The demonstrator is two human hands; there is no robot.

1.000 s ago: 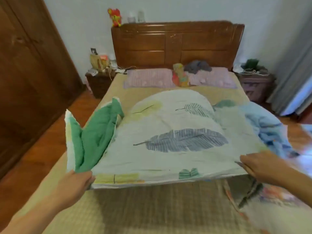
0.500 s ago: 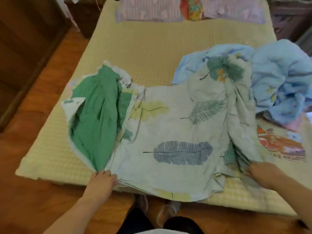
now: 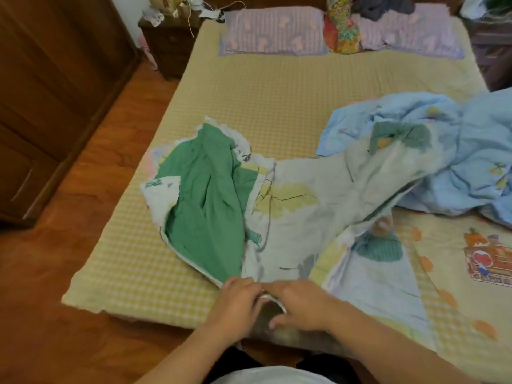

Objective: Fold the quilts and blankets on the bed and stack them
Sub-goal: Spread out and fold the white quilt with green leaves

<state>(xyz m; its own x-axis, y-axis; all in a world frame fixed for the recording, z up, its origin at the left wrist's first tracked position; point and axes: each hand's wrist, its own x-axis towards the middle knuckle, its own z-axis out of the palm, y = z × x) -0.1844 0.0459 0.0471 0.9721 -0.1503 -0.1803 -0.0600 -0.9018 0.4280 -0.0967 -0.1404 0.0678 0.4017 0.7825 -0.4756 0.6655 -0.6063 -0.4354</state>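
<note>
A pale leaf-print quilt (image 3: 310, 206) with a green underside (image 3: 205, 212) lies crumpled across the near half of the bed. My left hand (image 3: 235, 303) and my right hand (image 3: 299, 303) meet at the bed's near edge, each pinching the quilt's near hem, fingers touching. A light blue blanket (image 3: 454, 151) is bunched at the right, partly under the quilt. A yellow cartoon-print sheet (image 3: 454, 261) lies flat at the near right.
The bed has a yellow checked mattress cover (image 3: 257, 101). Two lilac pillows (image 3: 273, 33) and a colourful cushion (image 3: 342, 34) sit at the head. A dark nightstand (image 3: 169, 45) and a wooden wardrobe (image 3: 47, 87) stand left, over a wooden floor (image 3: 69, 217).
The quilt dropped from its spread-out, lifted state onto the bed. My right hand carried its corner leftwards to meet my left hand at the near edge. The view tilted down.
</note>
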